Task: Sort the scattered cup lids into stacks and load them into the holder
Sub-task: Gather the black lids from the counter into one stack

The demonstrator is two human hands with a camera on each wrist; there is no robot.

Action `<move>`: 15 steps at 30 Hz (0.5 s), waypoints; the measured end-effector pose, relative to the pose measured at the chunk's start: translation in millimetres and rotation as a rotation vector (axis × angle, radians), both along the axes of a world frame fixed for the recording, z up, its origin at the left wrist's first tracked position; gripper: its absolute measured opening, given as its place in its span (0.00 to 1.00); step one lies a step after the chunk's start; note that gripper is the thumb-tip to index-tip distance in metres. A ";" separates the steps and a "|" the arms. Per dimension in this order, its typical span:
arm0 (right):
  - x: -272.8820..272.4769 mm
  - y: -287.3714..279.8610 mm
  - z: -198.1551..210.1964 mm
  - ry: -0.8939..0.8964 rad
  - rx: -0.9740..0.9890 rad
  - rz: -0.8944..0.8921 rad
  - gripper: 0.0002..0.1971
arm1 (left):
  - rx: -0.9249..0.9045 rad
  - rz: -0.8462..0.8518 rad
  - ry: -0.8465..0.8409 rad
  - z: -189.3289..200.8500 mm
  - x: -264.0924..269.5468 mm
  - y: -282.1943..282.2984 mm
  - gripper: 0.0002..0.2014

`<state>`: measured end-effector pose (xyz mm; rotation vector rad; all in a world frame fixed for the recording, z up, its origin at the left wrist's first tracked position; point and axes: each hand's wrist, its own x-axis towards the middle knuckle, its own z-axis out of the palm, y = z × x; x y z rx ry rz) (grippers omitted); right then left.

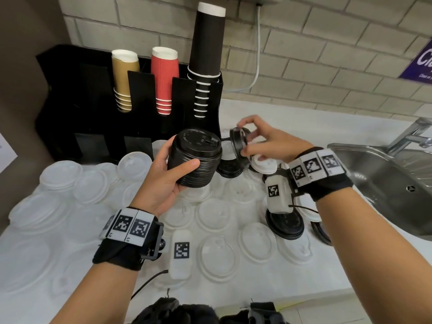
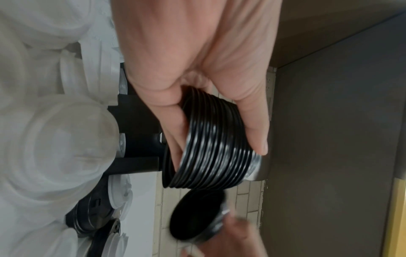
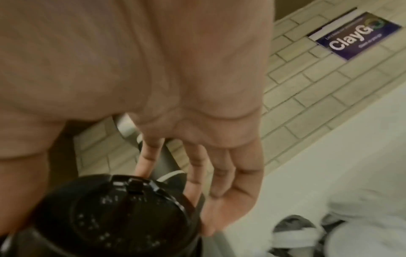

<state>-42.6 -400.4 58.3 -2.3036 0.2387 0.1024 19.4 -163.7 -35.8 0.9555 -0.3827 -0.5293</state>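
Observation:
My left hand (image 1: 170,174) grips a tall stack of black lids (image 1: 195,157) above the counter, thumb on the front and fingers behind; the same black stack (image 2: 215,139) fills the left wrist view. Just to its right, my right hand (image 1: 254,141) pinches a single black lid (image 1: 239,143) held on edge, seen as the black lid (image 3: 123,217) under my fingers (image 3: 197,175) in the right wrist view. The black holder (image 1: 93,108) stands at the back left. Several clear lids (image 1: 215,213) lie scattered across the white counter. More black lids (image 1: 285,223) and a white lid (image 1: 265,163) lie near my right wrist.
The holder carries stacks of tan cups (image 1: 124,80), red cups (image 1: 163,80) and black cups (image 1: 207,59). A steel sink (image 1: 385,183) with a tap (image 1: 411,134) sits at the right. A brick wall with a purple sign (image 1: 420,64) lies behind.

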 end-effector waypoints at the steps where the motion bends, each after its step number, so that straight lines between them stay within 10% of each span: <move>1: -1.6 5.5 8.0 -0.053 0.045 0.014 0.24 | 0.005 -0.002 -0.005 0.2 -0.5 -1.3 0.31; 15: -2.1 52.2 25.3 -0.035 -0.070 0.278 0.29 | 0.113 -0.079 -0.141 4.3 -9.7 -12.6 0.37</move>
